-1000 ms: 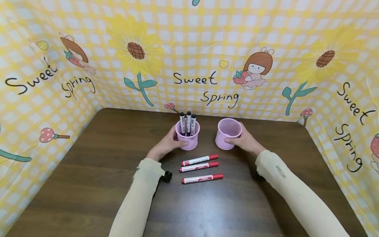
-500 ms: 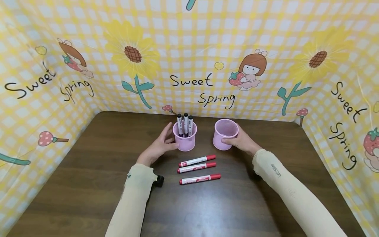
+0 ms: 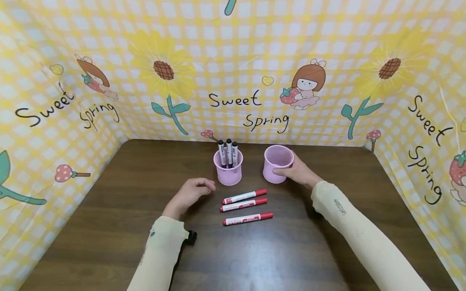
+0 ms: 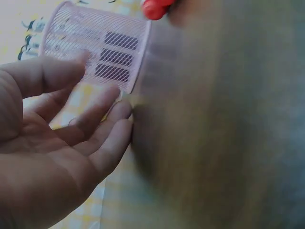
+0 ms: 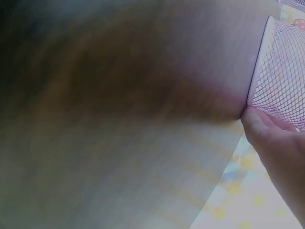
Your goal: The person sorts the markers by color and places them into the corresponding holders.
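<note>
Two pink mesh pen holders stand upright towards the back of the table. The left pen holder [image 3: 229, 176] contains three white markers [image 3: 229, 153] with black ends pointing up. My left hand [image 3: 188, 197] is in front of it and to its left, holding nothing, fingers loosely bent; the left wrist view shows a gap between thumb and fingers. Around the right pen holder [image 3: 271, 171], which has no markers in it, my right hand [image 3: 301, 171] grips from the right side, thumb on the front. In the right wrist view the fingertips are low at its base [image 5: 252, 88].
Three red-and-white markers lie on the brown table [image 3: 291, 250] in front of the holders: a back marker [image 3: 244, 196], a middle marker [image 3: 243, 205] close by, and a front marker [image 3: 248, 219]. A yellow checked cloth [image 3: 233, 52] walls the back and both sides.
My left hand has let go of the pen holder with the black-ended markers and drawn back towards me, to the left. My right hand keeps its grip on the other pen holder.
</note>
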Demonstrator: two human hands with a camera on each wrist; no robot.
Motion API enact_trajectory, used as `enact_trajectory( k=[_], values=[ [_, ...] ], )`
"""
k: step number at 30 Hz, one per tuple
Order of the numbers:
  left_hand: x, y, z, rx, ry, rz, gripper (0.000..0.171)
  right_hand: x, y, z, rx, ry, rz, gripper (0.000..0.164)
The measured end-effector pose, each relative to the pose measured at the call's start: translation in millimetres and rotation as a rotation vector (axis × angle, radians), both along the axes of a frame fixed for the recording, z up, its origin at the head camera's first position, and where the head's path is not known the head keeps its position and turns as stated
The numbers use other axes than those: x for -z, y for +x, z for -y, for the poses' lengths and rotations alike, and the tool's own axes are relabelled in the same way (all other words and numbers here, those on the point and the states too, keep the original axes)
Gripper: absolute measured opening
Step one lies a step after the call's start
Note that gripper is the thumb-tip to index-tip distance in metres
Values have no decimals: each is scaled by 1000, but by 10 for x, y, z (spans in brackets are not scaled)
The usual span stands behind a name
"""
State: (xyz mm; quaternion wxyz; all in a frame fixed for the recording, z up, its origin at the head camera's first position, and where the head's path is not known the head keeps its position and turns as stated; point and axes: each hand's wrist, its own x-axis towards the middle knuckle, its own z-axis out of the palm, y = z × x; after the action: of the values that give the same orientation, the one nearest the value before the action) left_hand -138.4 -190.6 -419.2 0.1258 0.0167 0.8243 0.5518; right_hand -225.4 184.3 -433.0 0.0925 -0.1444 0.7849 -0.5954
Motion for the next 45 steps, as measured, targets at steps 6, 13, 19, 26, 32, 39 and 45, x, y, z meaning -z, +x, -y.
enact_trajectory(
  k=[6, 13, 19, 26, 32, 39, 45],
  values=[
    [-23, 43, -130, 27, -33, -96, 20, 8, -18, 11, 3, 11, -5, 84],
    [71, 5, -225, -17, -135, -131, 27, -1, -26, 28, 10, 13, -17, 84],
    [26, 22, -280, -47, -163, -80, 25, -24, -14, 25, 23, 41, -14, 85],
    [-36, 38, -363, 191, -370, -111, 16, 4, -10, 15, 25, 24, -12, 85],
    [-47, 11, -443, 244, -537, -141, 16, 15, -4, 20, 16, 12, -20, 86],
    [-52, 4, -458, 235, -564, -148, 18, 16, -13, 24, 28, 25, 15, 87],
    [-50, 28, -479, 289, -648, -200, 21, -3, -7, 29, 26, 36, 21, 88]
  ],
)
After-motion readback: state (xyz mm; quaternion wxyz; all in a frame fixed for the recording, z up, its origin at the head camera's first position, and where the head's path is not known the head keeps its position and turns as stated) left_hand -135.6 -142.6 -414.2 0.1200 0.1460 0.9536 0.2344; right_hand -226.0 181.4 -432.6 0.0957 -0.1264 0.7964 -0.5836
